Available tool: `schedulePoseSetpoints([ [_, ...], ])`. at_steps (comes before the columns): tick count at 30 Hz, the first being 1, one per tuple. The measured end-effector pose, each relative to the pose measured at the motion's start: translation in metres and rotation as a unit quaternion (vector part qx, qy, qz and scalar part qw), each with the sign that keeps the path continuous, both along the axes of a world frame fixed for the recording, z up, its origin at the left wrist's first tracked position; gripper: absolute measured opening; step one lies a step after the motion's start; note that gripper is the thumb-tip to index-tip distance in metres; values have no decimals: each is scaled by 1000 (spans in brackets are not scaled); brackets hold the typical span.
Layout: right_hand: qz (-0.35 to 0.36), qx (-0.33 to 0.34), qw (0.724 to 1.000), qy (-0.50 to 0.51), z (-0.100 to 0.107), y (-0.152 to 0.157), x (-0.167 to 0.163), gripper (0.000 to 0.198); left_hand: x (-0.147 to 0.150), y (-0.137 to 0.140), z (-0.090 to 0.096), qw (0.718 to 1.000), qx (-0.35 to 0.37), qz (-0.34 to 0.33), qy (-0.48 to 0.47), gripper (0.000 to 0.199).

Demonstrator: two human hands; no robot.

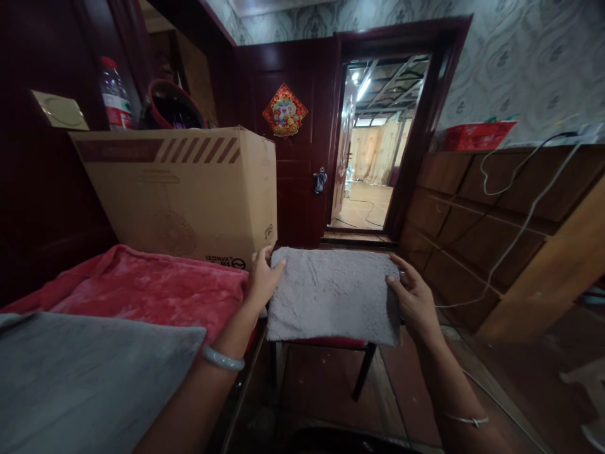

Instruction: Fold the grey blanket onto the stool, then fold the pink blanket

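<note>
A grey plush cloth (333, 293) is stretched between my two hands, its near edge hanging down. My left hand (265, 274) pinches its far left corner, thumb on top. At the far right corner, my right hand (413, 293) grips the cloth between thumb and fingers. Beneath the cloth stands a small seat with a red top (326, 343) and dark legs (363, 372); the cloth covers most of it. To the left lie a red plush blanket (151, 287) and a grey-blue cloth (94, 384), both apart from my hands.
A large cardboard box (198, 189) stands at the left, with a bottle (116, 94) and a round dark container (174, 104) at its top. Wooden drawers (491, 208) at the right carry a red basket (479, 134) and white cables (524, 217). Ahead, a doorway (368, 151) opens beside a dark red door (288, 164).
</note>
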State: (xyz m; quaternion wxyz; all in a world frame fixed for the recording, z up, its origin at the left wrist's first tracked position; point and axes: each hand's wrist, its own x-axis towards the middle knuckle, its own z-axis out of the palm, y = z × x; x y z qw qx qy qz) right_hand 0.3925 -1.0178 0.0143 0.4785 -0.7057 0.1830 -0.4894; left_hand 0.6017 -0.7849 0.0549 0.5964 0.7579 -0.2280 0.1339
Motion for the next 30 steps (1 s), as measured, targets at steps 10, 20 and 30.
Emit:
schedulePoseSetpoints([
  [10, -156, -283, 942, 93, 2, -7, -5, 43, -18, 5, 5, 889, 331, -89, -304, 78],
  [20, -62, -555, 793, 243, 36, 14, 20, 84, -4, -6, 10, 858, 347, -138, -353, 99],
  [30, -11, -586, 763, 272, 45, -28, 21, 80, -5, -30, 13, 867, 322, -173, -339, 89],
])
